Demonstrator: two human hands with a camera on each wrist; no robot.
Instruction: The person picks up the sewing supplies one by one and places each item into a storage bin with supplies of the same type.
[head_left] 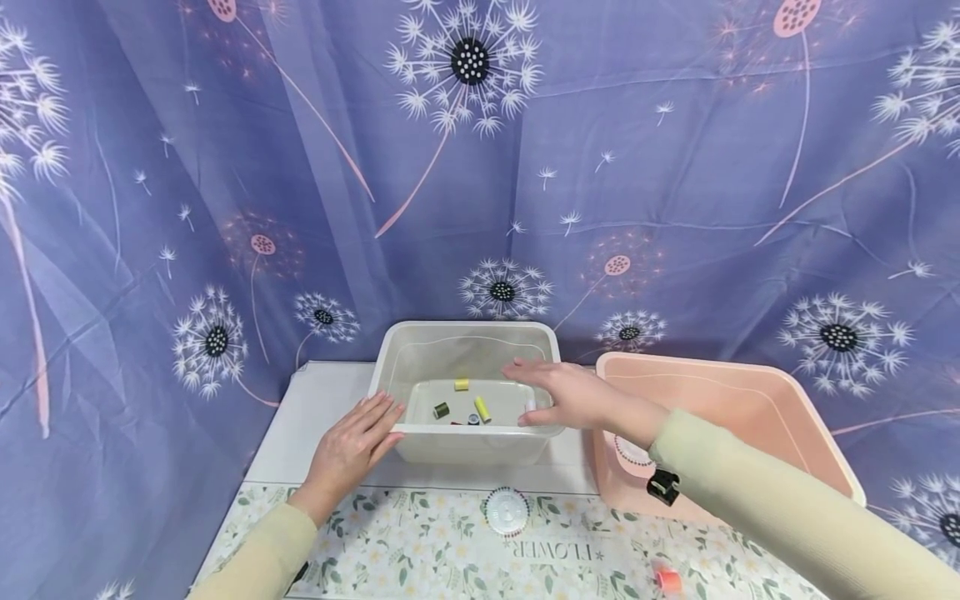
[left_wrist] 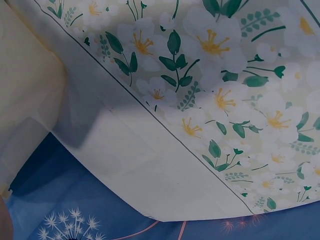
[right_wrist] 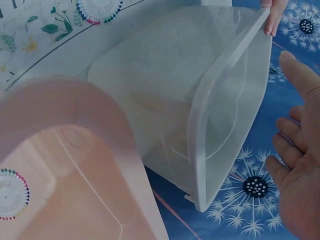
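Note:
My left hand (head_left: 352, 446) rests its outstretched fingers on the front left corner of the rim of a grey-white plastic bin (head_left: 472, 447). My right hand (head_left: 573, 396) reaches over the bin's right side, fingers extended and thumb apart, grasping nothing visible. In the right wrist view, that hand (right_wrist: 302, 150) hovers beside the bin's opening. Inside the bin lie a yellow thread spool (head_left: 461, 384), a dark green thread spool (head_left: 441, 410), a lime-yellow cylinder (head_left: 482, 409) and a small blue-and-white piece (head_left: 473, 419). A whitish item (head_left: 530, 402) shows between my right thumb and fingers.
A pink bin (head_left: 712, 379) stands at the right, with a wheel of pins (head_left: 633, 450) inside. Another pin wheel (head_left: 507, 511) lies on the flowered mat (head_left: 420, 533), and an orange-red spool (head_left: 668, 581) sits near the front. A purple dandelion curtain (head_left: 570, 167) hangs behind.

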